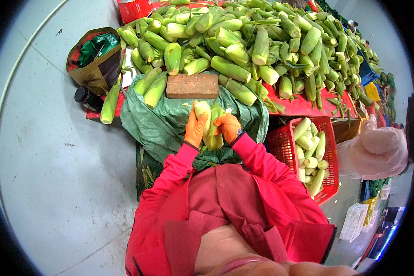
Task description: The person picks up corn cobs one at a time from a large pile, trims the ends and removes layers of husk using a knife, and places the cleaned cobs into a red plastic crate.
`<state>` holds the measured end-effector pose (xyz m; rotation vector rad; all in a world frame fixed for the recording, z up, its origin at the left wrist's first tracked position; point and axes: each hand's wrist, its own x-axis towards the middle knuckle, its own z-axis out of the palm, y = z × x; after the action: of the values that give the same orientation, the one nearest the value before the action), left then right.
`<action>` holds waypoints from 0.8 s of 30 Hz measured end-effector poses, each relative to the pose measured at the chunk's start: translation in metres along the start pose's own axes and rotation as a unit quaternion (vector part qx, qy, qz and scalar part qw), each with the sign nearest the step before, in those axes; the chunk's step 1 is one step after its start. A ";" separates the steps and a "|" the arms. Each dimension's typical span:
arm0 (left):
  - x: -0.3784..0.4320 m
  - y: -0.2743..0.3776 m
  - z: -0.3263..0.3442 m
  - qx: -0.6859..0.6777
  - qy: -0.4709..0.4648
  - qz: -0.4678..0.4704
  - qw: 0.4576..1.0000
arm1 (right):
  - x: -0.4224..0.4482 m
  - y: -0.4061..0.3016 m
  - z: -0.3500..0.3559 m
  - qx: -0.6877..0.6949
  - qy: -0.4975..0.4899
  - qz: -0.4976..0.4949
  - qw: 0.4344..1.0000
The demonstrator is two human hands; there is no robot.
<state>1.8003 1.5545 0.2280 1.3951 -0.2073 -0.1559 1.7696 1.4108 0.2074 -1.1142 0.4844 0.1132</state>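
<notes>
My left hand (195,127), in an orange glove, is closed around an ear of corn (202,109) held over the green plastic sheet (138,115). Part of its pale inner surface shows. Green husk leaves (216,132) hang off the ear's right side, pinched by the gloved fingers of my right hand (227,127). Just beyond my hands a red brick (192,86) lies on the sheet at the table's edge. Behind it a large heap of unhusked corn (234,51) covers the red table (289,105).
A red plastic basket (326,138) at my right holds husked ears (310,151). To the left stand a brown bag (93,76) and a dark lidded jar (88,99). A co-worker in pale clothing (372,148) is at the far right, near a white crate (353,222).
</notes>
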 end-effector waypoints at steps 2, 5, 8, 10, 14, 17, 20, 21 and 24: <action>0.003 -0.004 0.008 -0.137 0.002 -0.025 0.990 | -0.004 0.005 0.005 0.033 -0.031 0.000 0.999; 0.010 -0.012 -0.001 -0.165 0.004 -0.073 0.984 | -0.007 0.008 0.007 0.077 -0.081 -0.009 0.994; 0.020 -0.027 -0.028 -0.097 0.079 -0.018 0.992 | -0.008 0.001 -0.012 0.245 -0.076 -0.017 0.966; 0.033 -0.034 -0.061 -0.147 0.155 -0.035 0.976 | -0.005 -0.011 -0.040 0.314 0.060 -0.091 0.943; 0.040 -0.026 -0.104 -0.247 0.231 -0.068 0.939 | 0.001 -0.025 -0.086 -0.010 0.131 -0.159 0.979; 0.029 -0.010 -0.089 -0.109 0.130 -0.008 0.985 | 0.015 -0.019 -0.064 -0.451 0.086 -0.128 0.879; 0.017 0.010 -0.061 -0.169 0.057 -0.028 0.984 | 0.009 -0.019 -0.021 -0.484 0.002 -0.192 0.854; 0.014 0.016 -0.054 -0.176 0.023 -0.013 0.984 | 0.006 -0.020 -0.005 -0.440 -0.044 -0.212 0.871; 0.007 0.032 -0.043 -0.092 -0.064 -0.019 0.993 | 0.000 -0.041 0.022 -0.514 -0.148 -0.152 0.831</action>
<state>1.8170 1.5998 0.2533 1.2060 -0.2665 -0.2897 1.7901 1.4124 0.2490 -2.1788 -0.0979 0.2807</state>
